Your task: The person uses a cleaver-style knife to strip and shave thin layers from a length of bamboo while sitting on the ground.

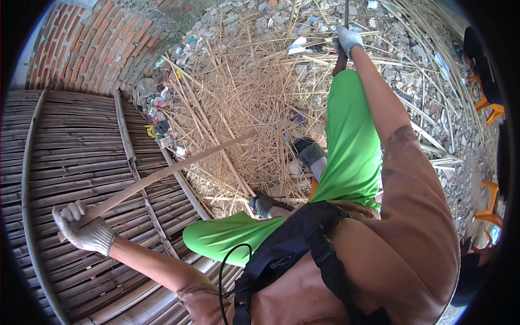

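Bamboo strip [162, 173] was held in gloved left hand [86, 230], fingers curled round it near its lower-left end. Strip slanted up to right above bamboo slat panel [81, 141], far end over heap of straw-coloured shavings [246, 89]. Gloved right hand [350, 40] was wrapped round slender dark tool [346, 14], just beyond knee of green trousers [349, 130]; tool's exact kind unclear. Hands were well apart. Dark grey shoes [309, 152] rested among shavings. Brick wall [89, 49] rose beyond panel; orange stools [490, 200] stood near right edge.
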A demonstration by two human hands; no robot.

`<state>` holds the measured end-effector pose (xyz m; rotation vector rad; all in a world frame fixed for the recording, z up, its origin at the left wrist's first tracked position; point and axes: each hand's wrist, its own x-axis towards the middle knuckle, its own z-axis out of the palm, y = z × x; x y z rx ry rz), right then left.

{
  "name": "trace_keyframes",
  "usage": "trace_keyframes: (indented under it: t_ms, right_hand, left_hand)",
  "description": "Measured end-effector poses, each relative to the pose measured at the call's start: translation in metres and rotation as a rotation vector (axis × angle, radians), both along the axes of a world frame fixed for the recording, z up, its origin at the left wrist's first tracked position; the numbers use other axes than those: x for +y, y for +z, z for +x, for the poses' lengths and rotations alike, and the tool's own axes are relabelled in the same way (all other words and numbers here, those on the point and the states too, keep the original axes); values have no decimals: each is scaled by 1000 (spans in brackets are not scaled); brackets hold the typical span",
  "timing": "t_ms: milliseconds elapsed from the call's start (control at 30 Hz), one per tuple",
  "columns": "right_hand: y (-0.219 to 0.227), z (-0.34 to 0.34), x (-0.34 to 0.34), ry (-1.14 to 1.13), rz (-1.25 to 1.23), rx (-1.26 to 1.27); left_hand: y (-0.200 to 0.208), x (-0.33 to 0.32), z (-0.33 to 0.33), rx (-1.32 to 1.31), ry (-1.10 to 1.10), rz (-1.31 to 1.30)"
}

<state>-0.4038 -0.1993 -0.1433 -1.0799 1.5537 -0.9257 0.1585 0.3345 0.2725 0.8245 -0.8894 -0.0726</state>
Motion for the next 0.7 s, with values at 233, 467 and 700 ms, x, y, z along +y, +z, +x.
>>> trace_keyframes:
  t_ms: [233, 467, 700]
  right_hand:
    - [33, 41, 31, -178, 117, -265]
    - [30, 32, 28, -130, 46, -64]
    - [30, 57, 23, -79, -53, -21]
  left_hand:
    - [57, -15, -15, -205, 82, -68]
    - [49, -81, -25, -125, 229, 124]
    - [53, -90, -16, -200, 434, 102]
